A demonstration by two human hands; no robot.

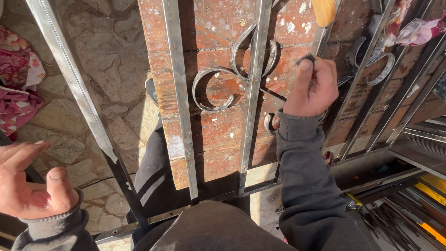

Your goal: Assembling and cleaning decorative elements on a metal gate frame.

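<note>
Pinching small dark object, mostly hidden, in right hand (pixel 312 88) beside curled grey steel scroll (pixel 214 88); left hand (pixel 32 183) spread, empty.

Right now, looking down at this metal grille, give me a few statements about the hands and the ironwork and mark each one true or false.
1. The right hand pinches a small dark piece between thumb and fingers. True.
2. The left hand grips a bar of the grille. False: it is open and holds nothing, off to the side over the stone paving.
3. Curved metal scrolls sit against a vertical bar. True.
4. The board under the grille is bright blue. False: it is reddish brown with pale specks.
5. Both sleeves are dark grey. True.
</note>
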